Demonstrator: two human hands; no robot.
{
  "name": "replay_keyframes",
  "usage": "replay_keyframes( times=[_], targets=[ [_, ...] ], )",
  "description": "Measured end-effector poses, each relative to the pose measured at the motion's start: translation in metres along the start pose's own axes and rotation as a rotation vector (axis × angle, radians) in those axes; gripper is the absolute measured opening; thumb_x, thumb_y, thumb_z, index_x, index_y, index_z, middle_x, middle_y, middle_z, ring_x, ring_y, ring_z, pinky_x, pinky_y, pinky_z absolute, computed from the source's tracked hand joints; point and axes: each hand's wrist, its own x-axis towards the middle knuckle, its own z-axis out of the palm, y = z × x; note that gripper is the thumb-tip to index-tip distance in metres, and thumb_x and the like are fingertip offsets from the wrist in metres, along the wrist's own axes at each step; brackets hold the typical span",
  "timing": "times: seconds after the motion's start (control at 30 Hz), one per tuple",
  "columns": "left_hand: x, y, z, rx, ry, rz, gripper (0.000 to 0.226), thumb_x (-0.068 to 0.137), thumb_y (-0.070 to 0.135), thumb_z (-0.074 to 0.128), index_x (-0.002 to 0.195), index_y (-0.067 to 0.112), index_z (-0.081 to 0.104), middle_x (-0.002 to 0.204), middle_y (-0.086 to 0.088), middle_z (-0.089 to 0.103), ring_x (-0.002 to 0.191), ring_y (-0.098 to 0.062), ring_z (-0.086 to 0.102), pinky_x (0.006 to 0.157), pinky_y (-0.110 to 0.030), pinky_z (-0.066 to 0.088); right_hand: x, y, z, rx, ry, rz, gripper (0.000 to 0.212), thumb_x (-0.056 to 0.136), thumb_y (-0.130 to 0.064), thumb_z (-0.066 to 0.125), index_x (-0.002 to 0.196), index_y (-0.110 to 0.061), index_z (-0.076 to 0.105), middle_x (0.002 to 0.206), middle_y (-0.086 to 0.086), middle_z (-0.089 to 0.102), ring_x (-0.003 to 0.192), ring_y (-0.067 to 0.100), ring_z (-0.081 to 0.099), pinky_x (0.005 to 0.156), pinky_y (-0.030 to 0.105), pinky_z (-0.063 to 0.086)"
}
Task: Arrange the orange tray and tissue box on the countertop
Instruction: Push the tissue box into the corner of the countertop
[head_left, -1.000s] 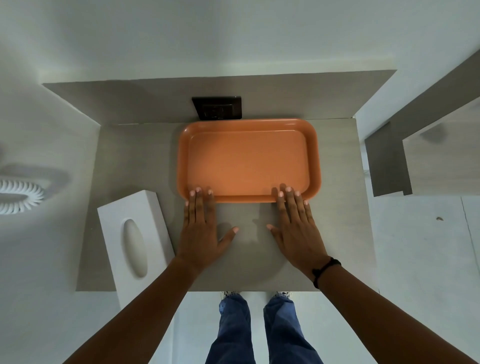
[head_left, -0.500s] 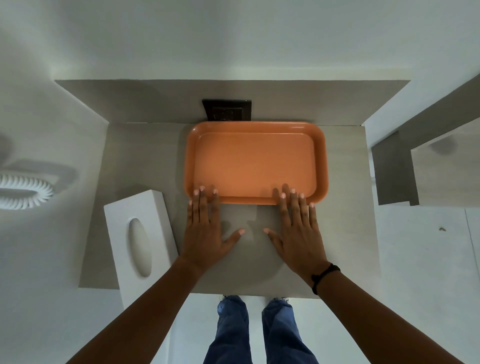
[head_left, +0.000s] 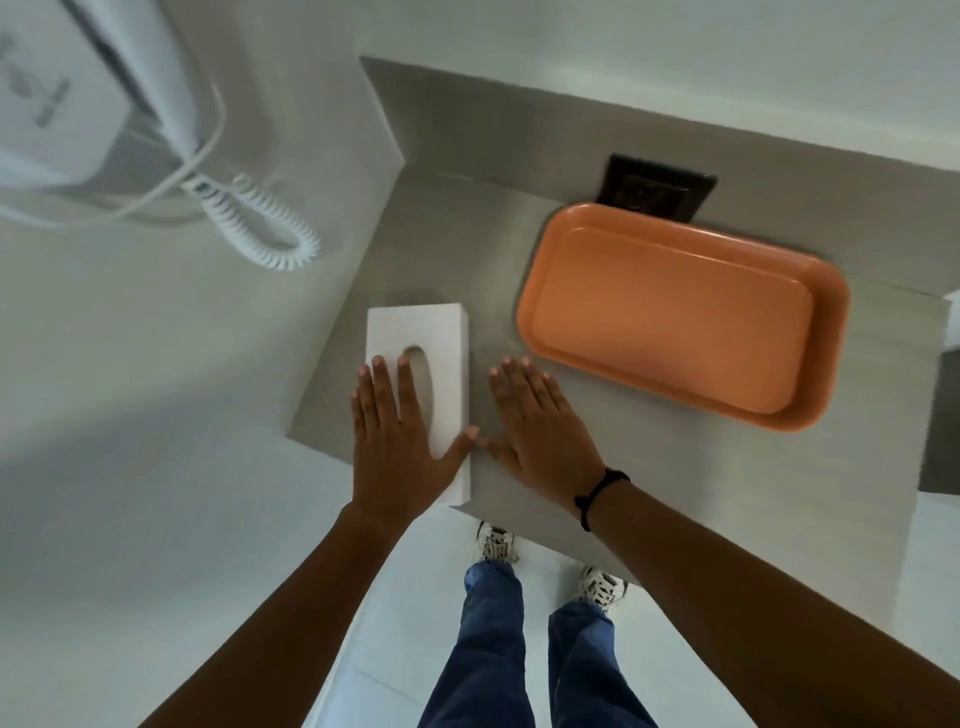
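The orange tray lies empty on the grey countertop, against the back wall at the right. The white tissue box sits at the counter's front left corner, its near end jutting past the edge. My left hand lies flat on top of the box with fingers spread, partly covering the oval slot. My right hand is spread flat over the counter just right of the box, a black band on its wrist, its fingertips a short way from the tray's near left corner.
A dark wall socket sits behind the tray. A white wall-mounted device with a coiled cord hangs on the left wall. My legs and shoes stand below the counter's front edge.
Both hands have left the tray's near rim and moved left. The left hand now rests on the tissue box. My head has swung left, so the tray appears at the right.
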Motion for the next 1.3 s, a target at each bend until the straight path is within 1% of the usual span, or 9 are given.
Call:
replay_keyframes(
  times=[0.07,0.17,0.3,0.4,0.47,0.67,0.77,0.93,1.3],
  targets=[
    [-0.004,-0.002,0.004,-0.007,-0.021,-0.019,0.125,0.09,0.094,0.029,0.174,0.003,0.014,0.18,-0.029,0.015,0.168,-0.047,0.015,0.137,-0.059,0.018,0.009,0.0,0.013,-0.019,-0.003,0.032,0.092,0.106,-0.067,0.041,0.173,-0.006,0.025,0.18,0.023,0.026,0.168,0.043,0.025,0.137,0.059,0.024],
    [-0.004,-0.003,0.012,-0.007,0.02,-0.018,0.12,0.092,0.091,0.036,0.173,0.004,0.017,0.179,-0.028,0.019,0.168,-0.044,0.02,0.137,-0.056,0.022,0.012,0.002,0.03,-0.062,0.059,0.059,0.094,0.106,-0.074,0.035,0.174,-0.01,0.023,0.182,0.019,0.024,0.169,0.041,0.023,0.137,0.059,0.023],
    [0.0,-0.004,0.016,0.004,0.039,-0.009,0.116,0.093,0.085,0.042,0.173,0.006,0.016,0.18,-0.027,0.017,0.169,-0.043,0.018,0.138,-0.053,0.019,0.014,0.003,0.043,-0.075,0.138,0.067,0.093,0.106,-0.075,0.035,0.175,-0.013,0.021,0.182,0.018,0.024,0.17,0.038,0.022,0.137,0.059,0.021],
    [0.006,-0.005,0.014,0.004,0.039,0.009,0.114,0.094,0.086,0.036,0.174,0.008,0.015,0.181,-0.025,0.014,0.17,-0.042,0.015,0.139,-0.052,0.018,0.014,0.004,0.047,-0.071,0.172,0.069,0.092,0.107,-0.074,0.033,0.175,-0.013,0.021,0.182,0.018,0.025,0.17,0.037,0.023,0.137,0.058,0.02],
    [0.009,-0.008,0.013,0.0,0.038,0.024,0.114,0.094,0.088,0.032,0.175,0.01,0.014,0.182,-0.024,0.013,0.17,-0.042,0.015,0.138,-0.053,0.019,0.014,0.003,0.047,-0.074,0.174,0.065,0.092,0.107,-0.074,0.032,0.175,-0.013,0.019,0.183,0.018,0.023,0.171,0.037,0.021,0.138,0.058,0.02],
    [0.022,-0.01,0.012,0.016,0.036,0.059,0.114,0.094,0.087,0.034,0.175,0.01,0.014,0.181,-0.025,0.014,0.169,-0.043,0.017,0.137,-0.054,0.022,0.012,0.006,0.048,-0.082,0.153,0.063,0.093,0.107,-0.074,0.032,0.176,-0.014,0.014,0.184,0.017,0.019,0.172,0.036,0.015,0.138,0.058,0.019],
    [0.042,-0.014,0.011,0.021,0.037,0.094,0.115,0.094,0.085,0.039,0.174,0.005,0.016,0.181,-0.026,0.015,0.169,-0.043,0.017,0.138,-0.054,0.021,0.012,0.008,0.049,-0.085,0.156,0.058,0.092,0.107,-0.071,0.035,0.176,-0.014,0.014,0.184,0.017,0.019,0.172,0.036,0.015,0.138,0.058,0.02],
    [0.09,-0.02,0.005,0.045,0.024,0.167,0.119,0.095,0.084,0.039,0.173,-0.001,0.011,0.181,-0.027,0.012,0.171,-0.041,0.011,0.139,-0.053,0.017,0.012,0.007,0.05,-0.074,0.178,0.069,0.091,0.107,-0.071,0.037,0.176,-0.015,0.016,0.184,0.014,0.02,0.172,0.034,0.015,0.139,0.055,0.019],
    [0.185,-0.033,-0.002,0.046,0.021,0.306,0.119,0.095,0.083,0.038,0.173,-0.001,0.008,0.182,-0.025,0.011,0.171,-0.04,0.013,0.138,-0.054,0.021,0.012,0.008,0.053,-0.055,0.17,0.077,0.091,0.107,-0.071,0.037,0.176,-0.017,0.014,0.185,0.011,0.016,0.173,0.032,0.01,0.141,0.052,0.013]
  ],
)
